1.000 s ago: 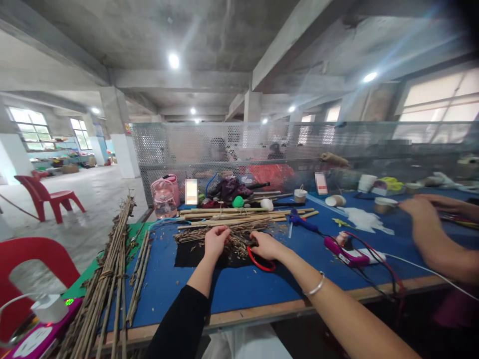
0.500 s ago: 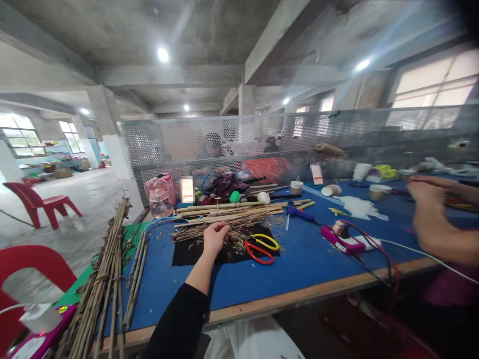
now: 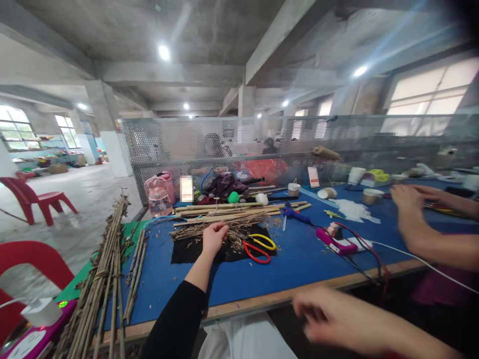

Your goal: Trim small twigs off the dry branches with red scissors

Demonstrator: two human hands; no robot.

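My left hand [image 3: 214, 236], in a black sleeve, rests closed on a small bundle of dried twigs [image 3: 209, 227] that lies over a black cloth [image 3: 185, 253] on the blue table [image 3: 243, 279]. Red and yellow scissors [image 3: 258, 247] lie on the cloth just right of that hand, with nobody touching them. My right hand [image 3: 324, 315] is low in front of the table's near edge. Motion smears it, so its fingers cannot be read.
Long bamboo sticks [image 3: 228, 211] lie behind the twigs, and a stick bundle [image 3: 107, 271] lies at the left edge. A blue glue gun [image 3: 295, 214], a pink power strip [image 3: 339, 244] with cables and a pink bottle [image 3: 159, 194] are on the table. A co-worker's hands [image 3: 407, 207] work at the right.
My right hand left the scissors on the cloth, dropped out of view, and now shows blurred below the table edge. My left hand stayed on the twigs.
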